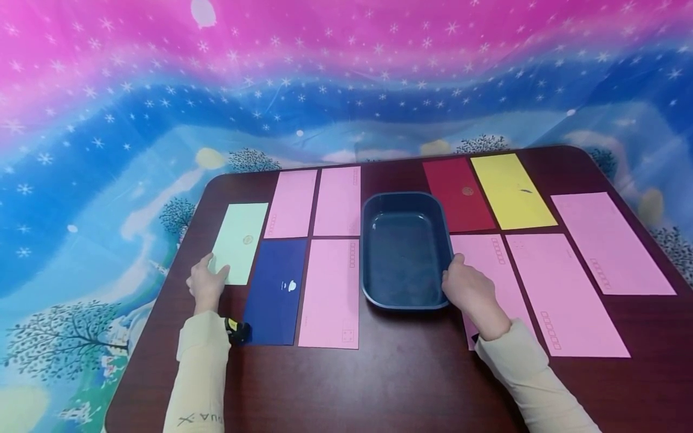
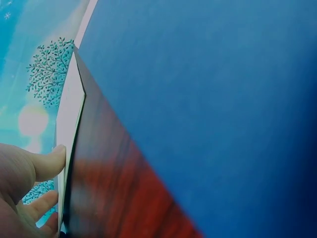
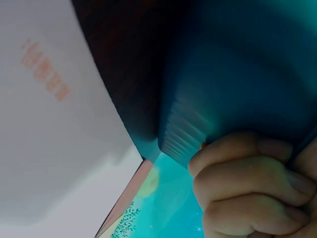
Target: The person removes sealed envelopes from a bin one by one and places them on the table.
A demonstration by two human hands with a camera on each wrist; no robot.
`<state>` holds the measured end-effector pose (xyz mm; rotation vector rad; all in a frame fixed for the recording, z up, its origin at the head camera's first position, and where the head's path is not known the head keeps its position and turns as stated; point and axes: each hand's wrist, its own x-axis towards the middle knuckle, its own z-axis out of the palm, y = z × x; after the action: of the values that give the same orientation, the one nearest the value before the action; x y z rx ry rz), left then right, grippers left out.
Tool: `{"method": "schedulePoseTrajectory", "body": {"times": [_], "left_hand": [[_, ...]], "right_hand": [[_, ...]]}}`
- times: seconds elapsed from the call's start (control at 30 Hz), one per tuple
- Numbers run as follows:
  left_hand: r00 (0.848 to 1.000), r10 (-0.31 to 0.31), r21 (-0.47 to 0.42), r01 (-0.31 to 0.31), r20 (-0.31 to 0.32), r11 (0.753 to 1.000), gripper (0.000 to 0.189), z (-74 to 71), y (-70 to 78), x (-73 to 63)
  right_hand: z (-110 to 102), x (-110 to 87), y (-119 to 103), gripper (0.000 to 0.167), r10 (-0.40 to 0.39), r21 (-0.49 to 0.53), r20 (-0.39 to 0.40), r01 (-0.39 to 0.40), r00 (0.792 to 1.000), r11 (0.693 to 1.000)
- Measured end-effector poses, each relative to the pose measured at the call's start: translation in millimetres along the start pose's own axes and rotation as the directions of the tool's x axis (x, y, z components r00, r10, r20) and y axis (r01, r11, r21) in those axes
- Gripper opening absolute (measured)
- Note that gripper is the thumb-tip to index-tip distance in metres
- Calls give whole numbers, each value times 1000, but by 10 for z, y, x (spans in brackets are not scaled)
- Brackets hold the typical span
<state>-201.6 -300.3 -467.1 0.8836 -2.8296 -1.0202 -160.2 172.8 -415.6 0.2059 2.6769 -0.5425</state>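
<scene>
My left hand (image 1: 207,284) is at the lower left corner of a light green envelope (image 1: 240,240) lying on the table. Its thumb touches the envelope's face, while the other fingers lie spread at the left edge, also seen in the left wrist view beside the envelope (image 2: 72,106). With curled fingers, my right hand (image 1: 472,291) grips the right rim of a dark blue-green rectangular tray (image 1: 406,258). Nothing lies inside the tray. The right wrist view shows the knuckles bent against the tray's ribbed side (image 3: 185,131); the thumb is mostly hidden there.
A navy envelope (image 1: 276,294) lies right of the green one. Several pink envelopes (image 1: 330,294) flank the tray. Red (image 1: 457,195) and yellow (image 1: 511,189) envelopes lie at the back right. All rest on a dark wood table (image 1: 400,373) before a printed cloth (image 1: 346,72).
</scene>
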Motion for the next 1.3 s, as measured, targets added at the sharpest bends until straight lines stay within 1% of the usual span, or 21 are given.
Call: {"method": "schedulePoseTrajectory", "body": {"times": [0.2,0.5,0.7,0.83,0.97,1.07,1.2,1.3], "left_hand": [[1000,-4,-13,4,-6,1000,59,13,5,-14],[1000,-24,-27,24,-6,999,60,23,7,-20],[1000,-12,-27,12,-5,1000,59,40,9,-10],[1000,-16,-33,16,-13,999,60,48,18,-13],[999,-32,-41,31,-9,999,61,65,12,13],[999,-50,-47,50,2,998,62,77,8,25],[997,-71,-54,71,9,996,64,62,2,22],[997,-77,-63,76,-5,995,62,59,-17,19]], "right_hand": [[17,-2,6,51,0,-6,3,0,1000,1000],[34,-2,18,48,-1,14,10,1,1000,1000],[10,20,35,50,-6,17,18,6,1000,1000],[1,37,42,50,-9,31,34,8,999,999],[-7,54,40,52,-19,62,47,16,999,998],[-5,69,45,56,-29,95,44,24,999,995],[29,93,63,64,-48,154,10,45,999,987],[56,97,85,72,-66,196,-18,68,998,978]]}}
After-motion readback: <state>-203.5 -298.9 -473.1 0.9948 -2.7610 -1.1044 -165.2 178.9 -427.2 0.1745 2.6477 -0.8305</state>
